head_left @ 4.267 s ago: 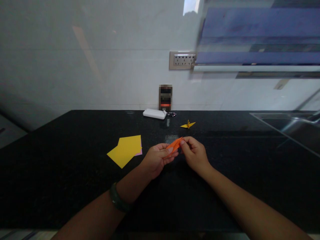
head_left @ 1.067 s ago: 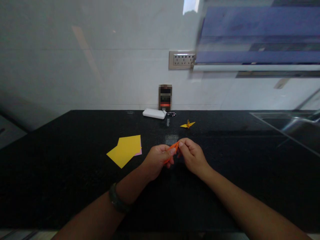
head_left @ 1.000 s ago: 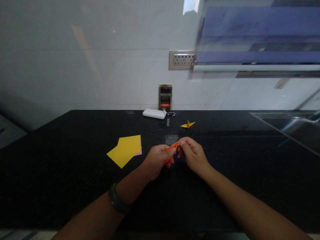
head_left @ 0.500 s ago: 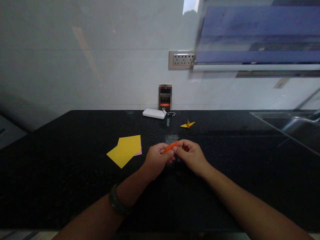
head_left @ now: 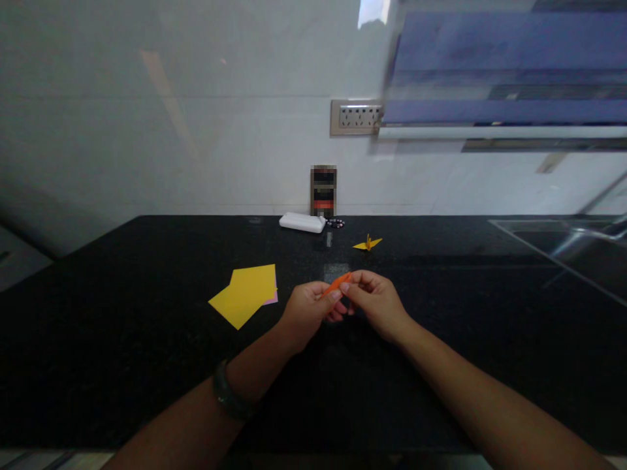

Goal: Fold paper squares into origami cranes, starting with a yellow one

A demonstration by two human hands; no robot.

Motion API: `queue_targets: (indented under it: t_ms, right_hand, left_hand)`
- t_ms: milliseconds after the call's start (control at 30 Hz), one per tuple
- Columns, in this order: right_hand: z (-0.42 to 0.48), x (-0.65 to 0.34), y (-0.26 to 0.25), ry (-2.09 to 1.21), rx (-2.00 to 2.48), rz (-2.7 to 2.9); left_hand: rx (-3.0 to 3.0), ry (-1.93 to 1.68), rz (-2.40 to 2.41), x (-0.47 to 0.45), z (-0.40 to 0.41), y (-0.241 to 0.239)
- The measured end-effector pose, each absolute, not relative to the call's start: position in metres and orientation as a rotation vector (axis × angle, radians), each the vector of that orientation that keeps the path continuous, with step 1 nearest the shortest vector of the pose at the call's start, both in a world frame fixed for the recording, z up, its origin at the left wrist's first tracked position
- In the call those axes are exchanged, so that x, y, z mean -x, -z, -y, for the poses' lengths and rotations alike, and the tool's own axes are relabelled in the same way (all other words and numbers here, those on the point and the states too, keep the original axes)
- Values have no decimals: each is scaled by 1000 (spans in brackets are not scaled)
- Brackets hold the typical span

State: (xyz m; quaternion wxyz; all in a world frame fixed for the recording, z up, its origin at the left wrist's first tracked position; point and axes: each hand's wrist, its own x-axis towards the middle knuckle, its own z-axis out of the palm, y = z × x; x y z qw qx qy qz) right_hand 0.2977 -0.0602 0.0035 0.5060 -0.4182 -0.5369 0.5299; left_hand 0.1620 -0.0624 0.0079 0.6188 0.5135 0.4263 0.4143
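A small folded piece of orange paper (head_left: pixel 336 284) is pinched between both hands above the dark counter. My left hand (head_left: pixel 306 310) grips its lower left end, thumb on top. At the upper right end, my right hand (head_left: pixel 377 300) holds it between thumb and fingers. Part of the paper is hidden behind the fingertips. To the left of my left hand lie overlapping yellow paper sheets (head_left: pixel 245 294), with a pink edge (head_left: pixel 272 300) showing beneath. A folded yellow paper crane (head_left: pixel 368 243) stands beyond my right hand.
Against the wall leans a phone-like upright object (head_left: pixel 323 189), its face pixelated. In front of it sit a white slab-shaped device (head_left: pixel 302 222) and a dark beaded loop (head_left: pixel 336 223). A metal sink (head_left: pixel 578 241) is set into the black counter (head_left: pixel 147 365) at right.
The right hand and the upper end of the orange paper have risen very slightly. Both hands keep their hold, and everything else stays put.
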Motion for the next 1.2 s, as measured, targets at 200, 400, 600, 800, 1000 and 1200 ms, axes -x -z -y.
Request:
queue_targets:
  t_ms: [200,400,600,800,1000,1200]
  right_hand:
    - [61,-299,-3,-1294,959,1270]
    - [61,-300,-1,-1262,935,1266]
    - [62,-298,-2,-1192,985,1223]
    - [62,-298,-4,-1158,993,1132]
    - [52,-306,-10,-1194,971,924]
    - [62,-298,-4,-1346,969,1247]
  left_hand:
    - [-1163,-915,-868,-159,62,-3]
    - [-1109,-901,-795,-158,63,-2]
    - [-1122,-884,-781,-158,64,-5]
    - [-1125,-908,-801,-160,64,-5]
    - [-1109,-927,-874,-160,64,-4]
    - [-1193,-961,-870,-159,64,-5]
